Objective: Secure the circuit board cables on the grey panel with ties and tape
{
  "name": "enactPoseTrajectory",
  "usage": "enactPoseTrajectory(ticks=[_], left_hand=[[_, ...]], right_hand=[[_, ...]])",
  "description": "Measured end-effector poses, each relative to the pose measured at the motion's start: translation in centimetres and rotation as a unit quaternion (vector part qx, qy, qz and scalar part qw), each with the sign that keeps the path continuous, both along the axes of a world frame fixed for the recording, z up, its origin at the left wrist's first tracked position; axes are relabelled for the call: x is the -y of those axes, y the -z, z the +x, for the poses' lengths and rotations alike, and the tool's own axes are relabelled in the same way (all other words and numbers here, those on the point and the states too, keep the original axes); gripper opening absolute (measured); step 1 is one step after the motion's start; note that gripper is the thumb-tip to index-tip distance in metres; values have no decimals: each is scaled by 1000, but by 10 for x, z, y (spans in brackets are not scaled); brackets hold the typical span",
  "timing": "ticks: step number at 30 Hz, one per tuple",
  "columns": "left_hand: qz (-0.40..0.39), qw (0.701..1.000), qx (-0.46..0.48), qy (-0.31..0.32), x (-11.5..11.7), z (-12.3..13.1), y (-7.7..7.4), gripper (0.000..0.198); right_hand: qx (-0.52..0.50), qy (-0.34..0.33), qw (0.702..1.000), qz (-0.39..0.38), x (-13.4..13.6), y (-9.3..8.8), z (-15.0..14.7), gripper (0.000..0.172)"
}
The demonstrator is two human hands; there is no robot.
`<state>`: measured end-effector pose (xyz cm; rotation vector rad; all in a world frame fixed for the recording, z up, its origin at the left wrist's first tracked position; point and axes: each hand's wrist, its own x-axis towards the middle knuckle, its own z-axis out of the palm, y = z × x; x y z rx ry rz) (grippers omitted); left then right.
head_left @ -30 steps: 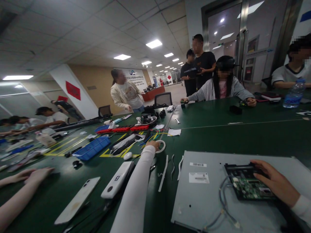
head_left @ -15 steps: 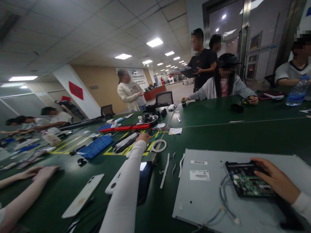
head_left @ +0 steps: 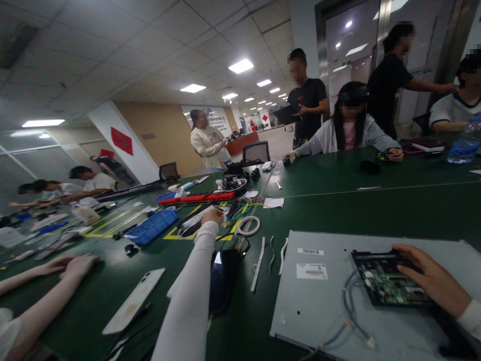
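My left hand (head_left: 213, 216) is stretched far out across the table, over a black and white bundle (head_left: 193, 224). Its fingers look closed, and what is in them is hidden and too small to name. My right hand (head_left: 432, 281) grips the edge of a green circuit board in a black frame (head_left: 398, 287), thumb on top. The board lies over a large grey metal panel (head_left: 311, 296). Blue-grey cables (head_left: 349, 308) run from the board across the panel.
A blue tray (head_left: 152, 226), red bar (head_left: 199, 196), white ring of tape (head_left: 248, 225), white strips (head_left: 258, 263), dark phone (head_left: 224, 281) and white phone (head_left: 134, 301) lie around my left arm. Another person's hands (head_left: 71, 268) rest at left. Co-workers sit and stand beyond.
My left hand has shifted left, from beside the coloured wires to over the black and white bundle. My right hand stays on the circuit board. A person behind has moved to the right.
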<state>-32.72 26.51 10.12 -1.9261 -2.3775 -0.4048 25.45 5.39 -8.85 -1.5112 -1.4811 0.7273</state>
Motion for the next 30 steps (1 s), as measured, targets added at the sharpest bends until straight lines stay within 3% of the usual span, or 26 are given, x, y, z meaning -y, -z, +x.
enactPoseTrajectory(ticks=[10, 15, 22, 30], left_hand=[[50, 989, 137, -11, -35, 76, 25, 18], [41, 973, 224, 28, -53, 99, 32, 25], [21, 963, 262, 65, -62, 107, 38, 27], [-36, 985, 165, 41, -52, 96, 34, 27]], right_hand=[[-12, -10, 1000, 2, -1, -2, -1, 51], [-15, -11, 1000, 4, -2, -7, -5, 50], [-9, -2, 1000, 3, -2, -10, -6, 49], [5, -8, 1000, 19, -1, -12, -7, 47]])
